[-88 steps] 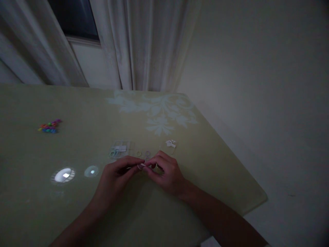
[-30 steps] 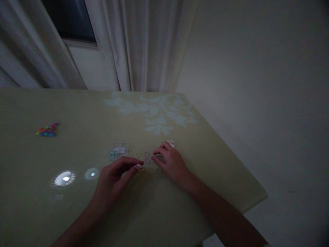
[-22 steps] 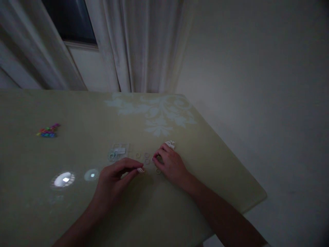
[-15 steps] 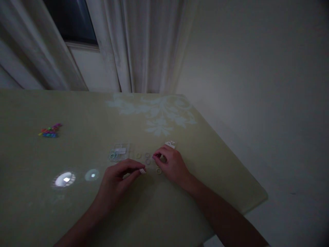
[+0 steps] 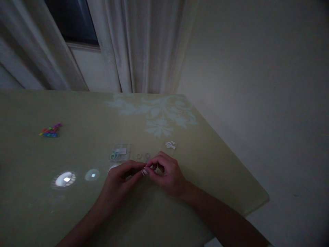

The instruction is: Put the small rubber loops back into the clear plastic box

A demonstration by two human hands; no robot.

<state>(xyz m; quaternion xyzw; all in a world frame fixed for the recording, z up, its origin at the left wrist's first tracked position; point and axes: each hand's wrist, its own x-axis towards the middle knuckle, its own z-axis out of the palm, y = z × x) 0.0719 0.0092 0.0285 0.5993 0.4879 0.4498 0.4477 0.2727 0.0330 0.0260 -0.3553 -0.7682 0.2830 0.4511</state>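
Dim light, round glare on tabletop (image 5: 79,147)

No readable lettering anywhere! The white rectangular patch (image 5: 121,151) at the clear, flat plastic box (image 5: 126,158)? Too small to read.

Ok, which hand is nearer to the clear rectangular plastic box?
Left. The left hand is just on the near side of the clear rectangular plastic box; the right hand is farther off, to its right.

Multicol. pile (image 5: 50,131) on bench (image 5: 84,113), L side, bits too small to ID. Pale leaf pattern (image 5: 159,131) nr far edge. Curtains (image 5: 138,51) behind, dark window (image 5: 72,22) btwn them. Plain wall (image 5: 246,85) to R.
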